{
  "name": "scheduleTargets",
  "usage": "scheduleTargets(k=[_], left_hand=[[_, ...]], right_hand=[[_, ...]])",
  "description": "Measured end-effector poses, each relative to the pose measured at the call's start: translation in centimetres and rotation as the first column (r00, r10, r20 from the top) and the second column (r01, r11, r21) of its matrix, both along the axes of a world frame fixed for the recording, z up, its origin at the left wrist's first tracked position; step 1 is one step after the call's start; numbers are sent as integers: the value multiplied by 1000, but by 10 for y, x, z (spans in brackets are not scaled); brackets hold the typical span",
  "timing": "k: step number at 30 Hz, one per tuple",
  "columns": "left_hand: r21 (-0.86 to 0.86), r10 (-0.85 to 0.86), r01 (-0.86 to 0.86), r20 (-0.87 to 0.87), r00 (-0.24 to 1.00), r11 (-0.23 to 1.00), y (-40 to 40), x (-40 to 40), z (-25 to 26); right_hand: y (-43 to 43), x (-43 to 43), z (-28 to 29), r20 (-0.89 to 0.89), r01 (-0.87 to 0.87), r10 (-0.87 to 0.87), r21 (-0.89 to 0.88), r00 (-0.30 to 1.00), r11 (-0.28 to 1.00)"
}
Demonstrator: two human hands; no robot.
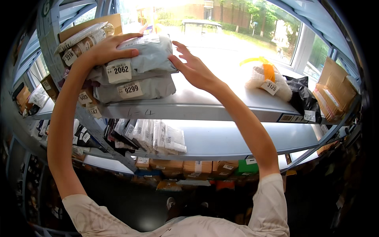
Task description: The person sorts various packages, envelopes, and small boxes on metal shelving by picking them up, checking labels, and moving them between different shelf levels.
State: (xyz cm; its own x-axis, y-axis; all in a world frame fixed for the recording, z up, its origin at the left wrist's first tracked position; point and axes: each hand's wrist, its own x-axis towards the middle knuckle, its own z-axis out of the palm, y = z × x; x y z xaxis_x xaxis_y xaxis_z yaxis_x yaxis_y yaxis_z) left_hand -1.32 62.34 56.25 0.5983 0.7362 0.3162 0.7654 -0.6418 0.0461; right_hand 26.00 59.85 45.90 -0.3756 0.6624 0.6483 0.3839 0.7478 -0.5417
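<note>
On the upper metal shelf at the left lies a stack of grey plastic mailing parcels. My left hand rests on the left side of the top grey parcel, fingers spread over it. My right hand is at that parcel's right edge, its fingers apart; whether they touch it is hard to tell. Beneath lies another grey parcel with a paper label. Behind my left hand a clear-wrapped roll-like parcel leans by a cardboard box.
Farther right on the shelf sit a white parcel with orange tape, a black plastic parcel and an opened cardboard box. Thin white packets stand on the shelf below, above cardboard boxes. A metal upright stands at left.
</note>
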Motion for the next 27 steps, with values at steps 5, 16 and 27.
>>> scheduleTargets(k=[5,16,27], left_hand=[[46,-69,68,5,998,997,9,-11,1],[-214,1,44,205,979,976,46,-30,2],[-195,192,-145,249,949,970,37,-12,-1]], right_hand=[[-1,-42,8,-333,-261,155,-303,930,917],[-21,-58,36,-679,-623,201,-461,706,632],[-37,-58,37,-324,-179,-46,-630,945,756]])
